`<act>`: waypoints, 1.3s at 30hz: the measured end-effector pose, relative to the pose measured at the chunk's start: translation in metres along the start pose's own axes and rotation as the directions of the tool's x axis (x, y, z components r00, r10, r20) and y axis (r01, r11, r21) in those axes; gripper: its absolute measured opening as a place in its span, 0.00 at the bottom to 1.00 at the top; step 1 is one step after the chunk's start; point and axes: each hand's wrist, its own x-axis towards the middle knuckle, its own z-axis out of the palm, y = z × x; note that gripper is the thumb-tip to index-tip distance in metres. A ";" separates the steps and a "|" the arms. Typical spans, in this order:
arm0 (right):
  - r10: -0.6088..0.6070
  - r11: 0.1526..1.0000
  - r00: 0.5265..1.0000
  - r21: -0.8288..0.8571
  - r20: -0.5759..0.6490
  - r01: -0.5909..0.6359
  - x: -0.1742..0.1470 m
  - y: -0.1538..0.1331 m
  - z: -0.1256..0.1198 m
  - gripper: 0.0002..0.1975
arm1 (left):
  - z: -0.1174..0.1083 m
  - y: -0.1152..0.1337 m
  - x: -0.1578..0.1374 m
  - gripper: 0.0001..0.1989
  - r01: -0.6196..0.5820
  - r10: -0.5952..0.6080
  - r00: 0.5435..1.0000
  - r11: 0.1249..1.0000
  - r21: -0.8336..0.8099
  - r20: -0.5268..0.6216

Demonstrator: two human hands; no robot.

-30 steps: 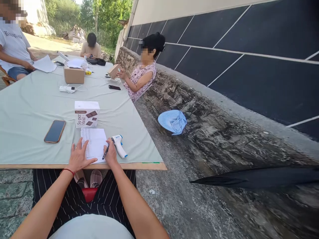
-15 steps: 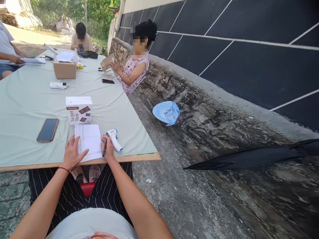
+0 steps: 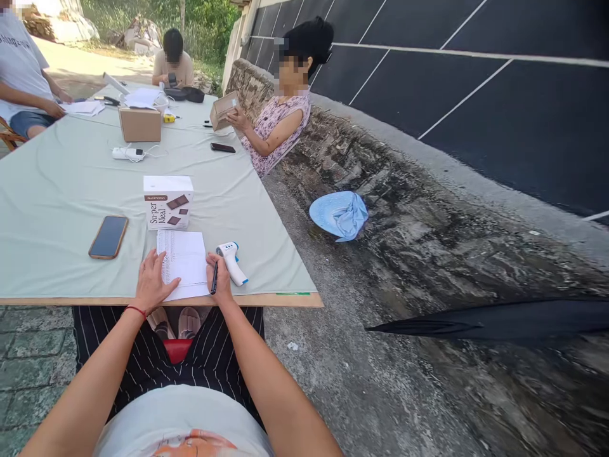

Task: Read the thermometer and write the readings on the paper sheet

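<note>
My left hand [image 3: 155,280] lies open with fingers spread on the left edge of a white paper sheet [image 3: 188,260], which has print down its left side. In my right hand [image 3: 219,279] a black pen [image 3: 214,278] is gripped near the sheet's right edge. Just right of that hand lies a white and blue infrared thermometer [image 3: 232,263]. Behind the paper stands a white "Super Meal" box [image 3: 168,203], upright. A phone with a brown case [image 3: 108,237] rests to the left of my left hand.
Farther along the cloth-covered table [image 3: 57,209] are a cardboard box [image 3: 140,125], a white device with a cable [image 3: 127,154] and a black phone [image 3: 222,148]. A seated person [image 3: 280,120] holds another carton [image 3: 223,112]. A blue hat [image 3: 340,216] and black umbrella [image 3: 476,320] lie at the right.
The camera view has shifted, so the scene sits farther right in the picture. My hands keep their places at the paper, the pen still in the right one.
</note>
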 end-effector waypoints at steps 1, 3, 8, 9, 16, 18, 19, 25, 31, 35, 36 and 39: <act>-0.004 1.000 1.000 -0.003 -0.001 0.004 0.000 0.001 0.000 0.17 | 0.000 0.000 0.000 0.35 -0.003 0.003 1.000 1.000 0.001 0.003; -0.016 1.000 1.000 -0.015 0.000 0.015 0.001 0.003 0.000 0.17 | 0.001 -0.001 0.001 0.35 -0.007 0.007 1.000 1.000 0.003 0.009; -0.076 0.990 0.997 -0.118 -0.030 0.072 -0.001 -0.006 -0.006 0.20 | -0.002 0.002 -0.002 0.34 -0.036 0.034 0.999 0.998 0.046 0.036; -0.110 0.983 0.993 -0.152 -0.034 0.104 -0.002 -0.011 -0.008 0.20 | -0.003 0.004 -0.004 0.32 -0.061 0.058 0.997 0.996 0.069 0.050; -0.207 0.974 0.977 -0.083 0.046 0.210 -0.003 -0.063 0.003 0.20 | -0.012 0.017 -0.014 0.23 -0.149 0.129 0.984 0.973 0.176 0.120; -0.106 0.994 0.990 0.021 0.094 0.104 0.000 -0.071 0.014 0.20 | -0.013 0.019 -0.014 0.23 -0.145 0.122 0.983 0.973 0.177 0.136; -0.051 0.997 0.992 0.064 0.112 0.044 0.002 -0.072 0.020 0.21 | -0.013 0.020 -0.014 0.24 -0.147 0.122 0.982 0.974 0.175 0.145; 0.126 0.984 0.987 0.113 0.100 -0.137 0.009 -0.061 0.041 0.12 | -0.013 0.022 -0.014 0.22 -0.162 0.130 0.971 0.975 0.151 0.202; 0.135 0.990 0.988 0.028 0.081 -0.137 0.009 -0.050 0.047 0.08 | -0.011 0.020 -0.014 0.21 -0.171 0.146 0.973 0.976 0.135 0.180; 0.103 0.994 0.987 -0.055 0.124 -0.097 0.007 -0.046 0.047 0.07 | -0.010 0.021 -0.014 0.22 -0.149 0.125 0.975 0.981 0.123 0.183; 0.103 0.993 0.986 -0.065 0.129 -0.095 0.007 -0.045 0.047 0.07 | -0.010 0.022 -0.014 0.23 -0.142 0.117 0.975 0.983 0.119 0.191; 0.098 0.993 0.988 -0.076 0.118 -0.090 0.005 -0.043 0.044 0.07 | -0.012 0.025 -0.013 0.23 -0.127 0.100 0.973 0.985 0.117 0.210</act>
